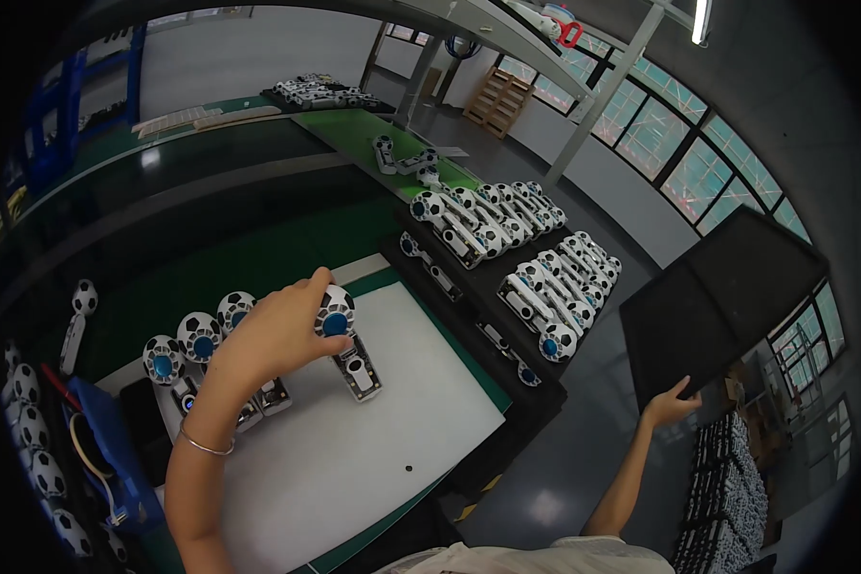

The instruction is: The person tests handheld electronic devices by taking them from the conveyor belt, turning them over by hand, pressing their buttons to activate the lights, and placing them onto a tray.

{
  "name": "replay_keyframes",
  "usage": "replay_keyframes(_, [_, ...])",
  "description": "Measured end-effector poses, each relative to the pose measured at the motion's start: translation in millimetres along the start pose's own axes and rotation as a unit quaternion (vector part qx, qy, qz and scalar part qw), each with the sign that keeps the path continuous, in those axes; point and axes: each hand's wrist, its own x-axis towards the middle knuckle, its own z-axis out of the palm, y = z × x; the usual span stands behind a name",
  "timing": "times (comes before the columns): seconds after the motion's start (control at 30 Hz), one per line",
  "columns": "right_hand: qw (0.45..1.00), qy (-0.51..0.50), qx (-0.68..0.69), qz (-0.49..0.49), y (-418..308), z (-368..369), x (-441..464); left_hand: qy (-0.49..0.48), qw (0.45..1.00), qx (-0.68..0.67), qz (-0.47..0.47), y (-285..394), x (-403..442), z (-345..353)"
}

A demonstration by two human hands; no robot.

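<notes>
My left hand (275, 335) is closed around the round head of a soccer-ball-patterned device (357, 371). Its blue centre faces up, and its open white body with a circuit board inside lies over the white mat (354, 469). Several similar devices (200, 337) sit in a row by my left wrist, partly hidden by the arm. Out to the right, my right hand (673, 406) grips the lower edge of a black tray (722, 297), held tilted in the air away from the bench.
Black trays filled with rows of soccer-ball devices (555, 287) are stacked beyond the mat. A blue holder (115, 450) with tape stands at the left. More devices (411, 163) lie on the green belt. Tall stacks of filled trays (727, 488) stand on the floor at right.
</notes>
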Motion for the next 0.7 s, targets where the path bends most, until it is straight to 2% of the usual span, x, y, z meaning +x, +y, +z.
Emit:
replay_keyframes(0.03, [1.000, -0.005, 0.004, -0.002, -3, 2, 8, 0.019, 0.999, 0.008, 0.024, -4, 2, 4])
replay_keyframes(0.07, [0.997, 0.027, 0.068, 0.004, -6, 4, 18, 0.038, 0.998, 0.017, 0.050, -5, 3, 6])
replay_keyframes(0.1, [0.990, 0.060, 0.131, 0.011, -9, 4, 24, 0.039, 0.998, 0.017, 0.047, -5, 2, 6])
replay_keyframes(0.17, [0.986, 0.068, 0.152, 0.008, -36, 3, 28, 0.029, 0.998, 0.018, 0.049, -2, 2, 5])
replay_keyframes(0.27, [0.982, 0.025, 0.184, -0.013, -60, 8, 30, 0.028, 0.998, 0.013, 0.057, -4, 3, 7])
replay_keyframes(0.33, [0.959, -0.082, 0.267, 0.049, -75, 12, 25, 0.029, 0.998, 0.020, 0.052, -2, 2, 6])
replay_keyframes(0.37, [0.959, -0.083, 0.267, 0.050, -72, 17, 23, 0.031, 0.998, 0.026, 0.046, -1, 1, 6])
replay_keyframes(0.43, [0.862, -0.277, 0.390, 0.166, -63, 41, 13, 0.035, 0.998, 0.030, 0.050, -4, 1, 7])
replay_keyframes(0.47, [0.861, -0.278, 0.393, 0.166, -60, 54, 6, 0.037, 0.997, 0.033, 0.055, -6, 2, 7])
replay_keyframes(0.53, [0.740, -0.435, 0.422, 0.293, -59, 68, -11, 0.040, 0.997, 0.032, 0.057, -8, 2, 9])
replay_keyframes(0.57, [0.738, -0.435, 0.422, 0.298, -61, 71, -17, 0.041, 0.997, 0.032, 0.062, -8, 1, 8])
replay_keyframes(0.63, [0.669, -0.544, 0.343, 0.374, -73, 75, -29, 0.031, 0.998, 0.029, 0.055, -7, 0, 7])
replay_keyframes(0.7, [0.662, -0.578, 0.330, 0.346, -84, 67, -36, 0.027, 0.998, 0.026, 0.046, -7, 0, 5])
